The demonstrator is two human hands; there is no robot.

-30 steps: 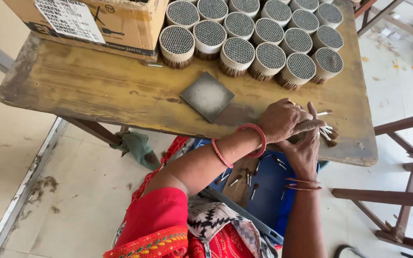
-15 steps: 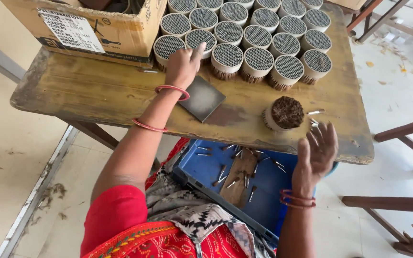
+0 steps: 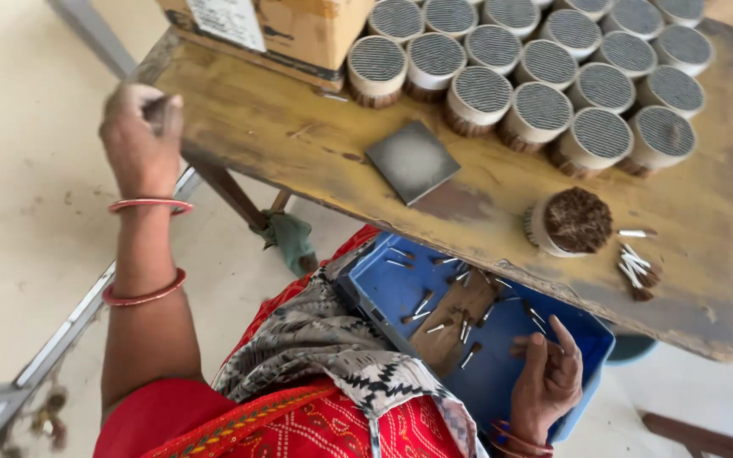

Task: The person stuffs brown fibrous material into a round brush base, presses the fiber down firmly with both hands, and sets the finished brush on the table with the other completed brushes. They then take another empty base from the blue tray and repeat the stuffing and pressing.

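Two hands apart at a worn yellow wooden table (image 3: 299, 140).
Beyond the right hand (image 3: 546, 382) lies that table; under its loose, open fingers sits a blue plastic tray (image 3: 383, 293) of small sticks. Left hand (image 3: 139, 136), raised beside the table over pale floor, is curled around something small and dark, too blurred to identify.

Small sticks (image 3: 434, 305) lie scattered, seemingly loose, in blue tray (image 3: 383, 293).
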